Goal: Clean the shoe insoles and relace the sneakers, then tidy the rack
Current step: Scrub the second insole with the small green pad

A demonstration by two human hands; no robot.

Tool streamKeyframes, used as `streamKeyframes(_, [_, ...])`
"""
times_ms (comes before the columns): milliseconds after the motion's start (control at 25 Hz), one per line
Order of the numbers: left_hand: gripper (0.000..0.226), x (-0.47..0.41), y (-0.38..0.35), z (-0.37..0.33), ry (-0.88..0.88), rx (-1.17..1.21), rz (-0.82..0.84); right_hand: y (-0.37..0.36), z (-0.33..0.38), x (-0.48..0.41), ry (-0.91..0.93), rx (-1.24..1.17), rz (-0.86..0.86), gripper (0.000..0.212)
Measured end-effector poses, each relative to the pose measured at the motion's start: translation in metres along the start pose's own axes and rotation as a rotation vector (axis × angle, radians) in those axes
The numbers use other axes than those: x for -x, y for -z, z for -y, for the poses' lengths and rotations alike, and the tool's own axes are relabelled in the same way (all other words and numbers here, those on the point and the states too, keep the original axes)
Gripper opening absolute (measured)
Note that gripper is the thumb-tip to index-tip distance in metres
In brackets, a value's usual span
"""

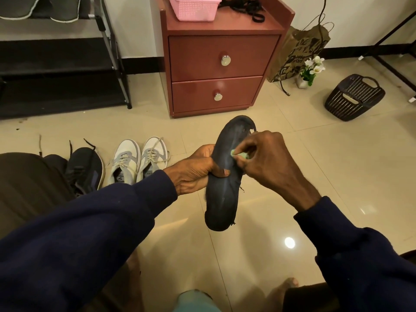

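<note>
Middle of the frame, the left hand [195, 172] is gripping the dark insole [225, 194] around its waist, while the right hand [267, 158] is pinching a small pale-green wipe [238, 154] and pressing it near the toe end. The insole is looking thin, floppy and frayed along its edges, so I reckon hard scrubbing is risking tearing bits off. White sneakers [139, 161] are sitting left of centre on glossy tiles.
</note>
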State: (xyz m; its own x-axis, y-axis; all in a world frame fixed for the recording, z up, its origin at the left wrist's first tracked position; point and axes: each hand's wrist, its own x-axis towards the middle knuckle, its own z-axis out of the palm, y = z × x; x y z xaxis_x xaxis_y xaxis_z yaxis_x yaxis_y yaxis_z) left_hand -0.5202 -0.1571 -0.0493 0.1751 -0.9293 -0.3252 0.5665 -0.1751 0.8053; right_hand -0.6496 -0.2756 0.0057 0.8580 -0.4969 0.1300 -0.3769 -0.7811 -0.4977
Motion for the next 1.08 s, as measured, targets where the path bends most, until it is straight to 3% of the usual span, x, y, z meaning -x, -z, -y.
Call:
streamKeyframes(80, [0.044,-0.001,0.001,0.001,-0.026,-0.024,-0.012,-0.011,0.011,0.004,0.063,0.008,0.067,0.009])
streamKeyframes(280, [0.048,0.001,-0.001,0.001,0.016,0.0,0.017,-0.001,-0.01,-0.002,-0.064,0.08,-0.019,0.008])
streamKeyframes(440, [0.045,0.0,0.002,-0.001,-0.016,-0.017,0.016,-0.013,0.014,0.006,0.08,-0.013,0.071,0.01])
streamKeyframes(640, [0.064,0.0,0.003,0.0,0.044,-0.004,-0.002,-0.009,-0.008,-0.003,0.014,0.043,-0.106,0.008])
streamKeyframes(800, [0.068,0.003,0.002,-0.001,0.041,-0.02,0.059,-0.008,0.007,0.002,0.107,-0.065,0.041,0.01])
streamKeyframes(1000, [0.068,0.005,0.001,-0.002,0.075,0.056,0.176,0.0,-0.01,-0.009,0.024,-0.007,-0.167,0.011])
streamKeyframes(1080, [0.067,0.006,0.0,-0.004,0.079,0.042,0.177,0.0,-0.005,-0.006,0.058,-0.053,-0.119,0.01])
